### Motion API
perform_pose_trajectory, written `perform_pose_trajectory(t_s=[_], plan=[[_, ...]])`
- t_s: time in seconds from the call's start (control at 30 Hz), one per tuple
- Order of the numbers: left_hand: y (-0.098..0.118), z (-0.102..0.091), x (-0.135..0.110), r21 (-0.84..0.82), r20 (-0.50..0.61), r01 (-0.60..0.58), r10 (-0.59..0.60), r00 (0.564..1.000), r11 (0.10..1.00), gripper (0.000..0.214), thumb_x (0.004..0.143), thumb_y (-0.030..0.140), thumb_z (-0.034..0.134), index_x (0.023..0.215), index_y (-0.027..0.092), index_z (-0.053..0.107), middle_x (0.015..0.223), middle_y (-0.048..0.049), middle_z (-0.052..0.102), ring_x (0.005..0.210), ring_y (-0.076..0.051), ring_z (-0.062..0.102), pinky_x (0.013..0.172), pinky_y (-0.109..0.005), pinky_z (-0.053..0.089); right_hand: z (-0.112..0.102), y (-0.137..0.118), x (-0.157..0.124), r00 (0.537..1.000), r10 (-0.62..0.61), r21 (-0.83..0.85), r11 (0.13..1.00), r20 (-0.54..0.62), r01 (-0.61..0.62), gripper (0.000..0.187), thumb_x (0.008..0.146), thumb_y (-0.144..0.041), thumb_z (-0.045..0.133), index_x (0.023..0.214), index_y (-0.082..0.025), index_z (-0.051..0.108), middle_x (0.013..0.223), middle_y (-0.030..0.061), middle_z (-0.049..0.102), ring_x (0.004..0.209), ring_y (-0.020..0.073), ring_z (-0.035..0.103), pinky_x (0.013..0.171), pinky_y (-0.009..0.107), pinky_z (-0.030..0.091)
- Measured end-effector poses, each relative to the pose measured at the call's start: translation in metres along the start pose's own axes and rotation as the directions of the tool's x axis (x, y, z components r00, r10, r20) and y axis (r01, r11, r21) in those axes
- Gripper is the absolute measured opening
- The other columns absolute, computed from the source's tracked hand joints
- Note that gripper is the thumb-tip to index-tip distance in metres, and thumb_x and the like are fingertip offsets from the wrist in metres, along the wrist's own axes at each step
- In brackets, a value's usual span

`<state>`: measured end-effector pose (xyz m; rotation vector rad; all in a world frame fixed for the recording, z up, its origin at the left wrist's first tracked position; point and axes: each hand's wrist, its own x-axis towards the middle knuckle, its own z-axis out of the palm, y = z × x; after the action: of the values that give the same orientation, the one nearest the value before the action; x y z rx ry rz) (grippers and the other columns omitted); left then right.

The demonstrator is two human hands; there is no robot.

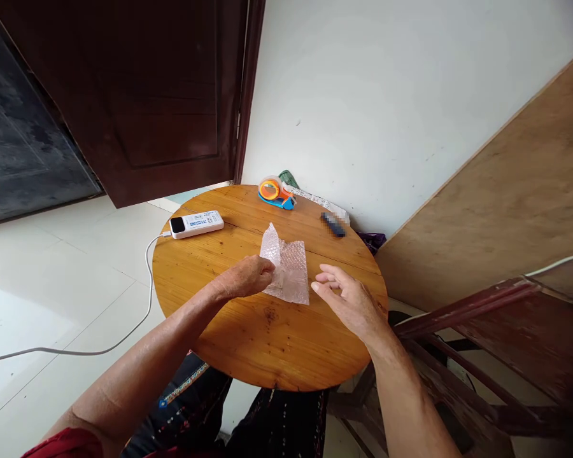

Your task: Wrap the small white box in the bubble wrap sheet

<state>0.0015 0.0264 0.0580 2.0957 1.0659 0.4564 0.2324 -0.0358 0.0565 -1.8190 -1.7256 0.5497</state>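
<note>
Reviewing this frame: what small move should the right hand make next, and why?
Probably bring the right hand onto the right edge of the bubble wrap to steady it. That hand is open and apart from the wrap, while the left hand is at the wrap's left side and no hand holds the right.

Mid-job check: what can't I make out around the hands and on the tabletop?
All in the head view:
- Whether the left hand has a grip on the bubble wrap: the hand itself hides most of its curled fingers.
- What the dark object is: pixelated.
- The green item's lower part: behind the tape dispenser.
- The white cable's far end: cut off by the left edge.
- The white device's finer print: too small.
</note>
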Motion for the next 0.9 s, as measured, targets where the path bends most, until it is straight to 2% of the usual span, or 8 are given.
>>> perform_pose_trajectory(t_s=[0.07,0.17,0.3,0.5,0.6,0.7,0.8,0.9], plan=[[0.000,0.004,0.002,0.086,-0.045,0.015,-0.011,0.999,0.996,0.018,0.075,0.016,0.048,0.057,0.017,0.048,0.057,0.0030,0.045,0.058,-0.011,0.041,0.057,-0.025,0.028,0.002,0.012,-0.002,0.988,0.144,0.047,0.988,0.047,-0.146,0.057,0.083,-0.048,0.061,0.128,-0.014,0.057,0.104,0.0121,0.073,0.089,0.0235,0.069,0.078,0.036,0.051],[0.001,0.011,0.004,0.213,-0.102,0.047,-0.025,0.994,0.976,0.014,0.075,0.017,0.052,0.061,0.018,0.055,0.063,-0.0003,0.058,0.060,-0.013,0.050,0.058,-0.026,0.031,0.015,0.020,-0.001,0.968,0.241,0.101,0.964,0.067,-0.247,0.069,0.082,-0.054,0.060,0.135,-0.011,0.051,0.097,0.0108,0.073,0.087,0.0240,0.069,0.071,0.033,0.050],[0.001,0.016,0.003,0.305,-0.107,0.063,-0.031,0.994,0.950,0.014,0.078,0.020,0.053,0.070,0.021,0.064,0.072,-0.0043,0.068,0.069,-0.019,0.062,0.062,-0.027,0.038,0.036,0.021,0.009,0.972,0.236,0.128,0.963,0.007,-0.235,0.078,0.079,-0.057,0.063,0.141,-0.014,0.045,0.089,0.0064,0.072,0.078,0.0223,0.068,0.065,0.031,0.047],[-0.003,0.021,0.003,0.347,-0.160,0.039,0.018,0.987,0.937,0.018,0.083,0.025,0.054,0.085,0.021,0.071,0.087,-0.0075,0.068,0.085,-0.023,0.065,0.073,-0.030,0.048,0.054,0.016,0.022,0.959,0.278,0.116,0.955,-0.045,-0.272,0.088,0.071,-0.054,0.070,0.143,-0.013,0.041,0.074,0.0003,0.068,0.074,0.0222,0.065,0.067,0.032,0.046],[-0.015,0.029,0.005,0.299,-0.228,-0.004,0.075,0.971,0.954,0.023,0.081,0.027,0.060,0.099,0.021,0.072,0.096,-0.0084,0.065,0.093,-0.023,0.063,0.082,-0.032,0.050,0.061,0.012,0.024,0.963,0.263,0.130,0.959,-0.065,-0.253,0.085,0.072,-0.050,0.067,0.144,-0.012,0.040,0.067,-0.0027,0.065,0.069,0.0213,0.064,0.064,0.031,0.045],[-0.029,0.038,0.006,0.261,-0.288,-0.065,0.142,0.947,0.963,0.028,0.082,0.032,0.063,0.106,0.022,0.072,0.099,-0.0084,0.062,0.097,-0.023,0.060,0.088,-0.033,0.049,0.066,0.008,0.025,0.972,0.221,0.080,0.973,-0.082,-0.215,0.079,0.075,-0.044,0.063,0.143,-0.011,0.041,0.064,-0.0033,0.063,0.068,0.0205,0.063,0.062,0.030,0.042],[-0.036,0.046,0.006,0.288,-0.325,-0.098,0.194,0.925,0.953,0.028,0.082,0.034,0.064,0.106,0.023,0.072,0.101,-0.0083,0.060,0.095,-0.023,0.057,0.089,-0.035,0.049,0.069,0.006,0.025,0.977,0.182,-0.017,0.983,-0.108,-0.185,0.071,0.076,-0.036,0.059,0.141,-0.010,0.045,0.064,-0.0034,0.063,0.066,0.0189,0.061,0.063,0.029,0.041],[-0.036,0.049,0.006,0.297,-0.324,-0.113,0.211,0.922,0.948,0.028,0.082,0.031,0.063,0.107,0.023,0.072,0.100,-0.0081,0.058,0.093,-0.022,0.056,0.086,-0.034,0.048,0.069,0.006,0.023,0.978,0.160,-0.052,0.984,-0.131,-0.168,0.065,0.075,-0.030,0.056,0.137,-0.010,0.049,0.062,-0.0039,0.062,0.062,0.0175,0.059,0.063,0.028,0.041]])
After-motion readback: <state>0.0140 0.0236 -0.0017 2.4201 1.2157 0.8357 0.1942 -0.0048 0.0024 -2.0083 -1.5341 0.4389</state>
